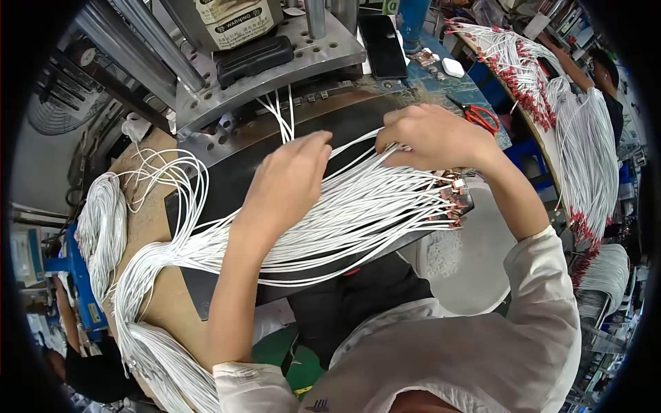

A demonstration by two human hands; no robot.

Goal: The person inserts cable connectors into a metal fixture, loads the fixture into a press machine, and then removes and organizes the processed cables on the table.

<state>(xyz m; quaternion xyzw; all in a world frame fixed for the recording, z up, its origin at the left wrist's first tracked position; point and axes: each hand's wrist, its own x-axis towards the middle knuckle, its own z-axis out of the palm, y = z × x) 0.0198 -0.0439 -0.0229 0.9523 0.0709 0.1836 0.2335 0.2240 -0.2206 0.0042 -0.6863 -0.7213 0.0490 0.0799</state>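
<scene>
Red-handled scissors lie near the bench's right edge, with a small white case and a black phone toward its far edge. A press bearing a warning label stands at the far left corner. Red-tipped white wires hang over a separate rack at right.

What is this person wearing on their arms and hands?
Both hands are bare: no gloves, rings or watch show on the left hand or the right hand. The forearms are bare too. Pale, off-white sleeves are pushed up towards the elbows, loose and creased, with a cuff edge showing on the left sleeve.
</scene>
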